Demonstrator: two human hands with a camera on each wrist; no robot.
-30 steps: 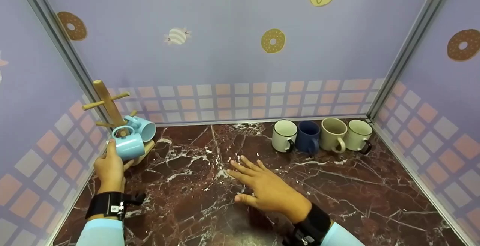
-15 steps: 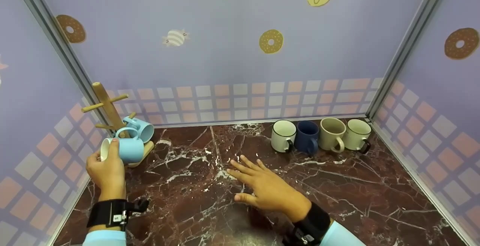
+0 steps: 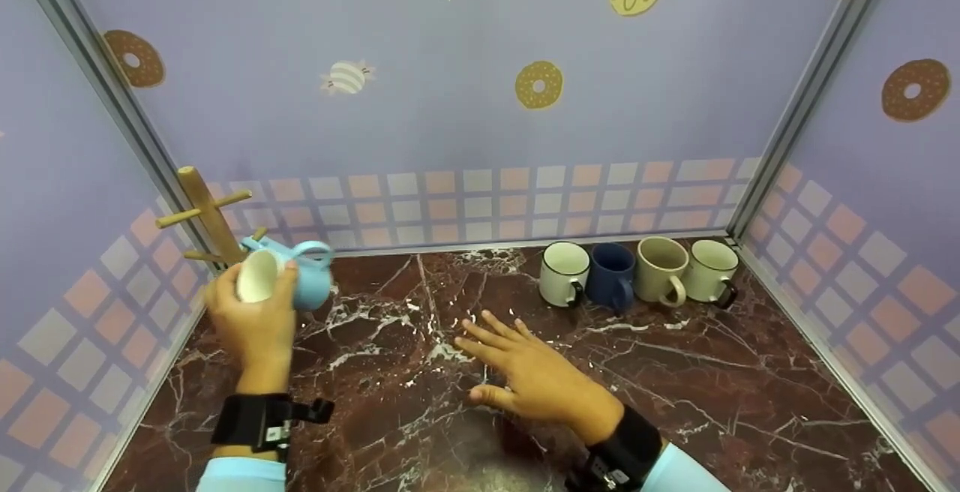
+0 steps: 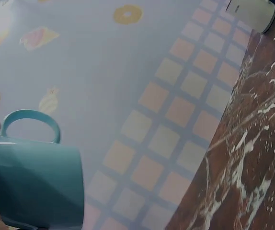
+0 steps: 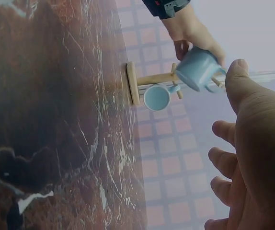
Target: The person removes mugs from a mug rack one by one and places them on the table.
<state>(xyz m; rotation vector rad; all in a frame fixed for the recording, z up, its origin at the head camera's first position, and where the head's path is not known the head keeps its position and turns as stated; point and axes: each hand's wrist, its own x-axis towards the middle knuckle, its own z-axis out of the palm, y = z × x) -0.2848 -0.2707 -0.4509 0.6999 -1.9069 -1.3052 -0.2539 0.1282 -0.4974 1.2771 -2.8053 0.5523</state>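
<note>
My left hand grips a light blue mug around its rim end. The mug is tipped sideways, its pale inside facing left and its handle upward. In the left wrist view the same mug fills the lower left corner. Behind it stands a wooden mug tree, partly hidden. A second light blue mug hangs on a low peg of the tree, shown in the right wrist view. My right hand is spread palm down at the middle of the table, holding nothing; whether it touches the surface I cannot tell.
At the back right, a white mug, a dark blue mug, a beige mug and another white mug stand in a row. Patterned walls enclose the dark red marbled table at the back and sides.
My left hand has lifted the light blue mug away from the mug tree and moved right, turning its opening into view. The right hand has stayed in place.
</note>
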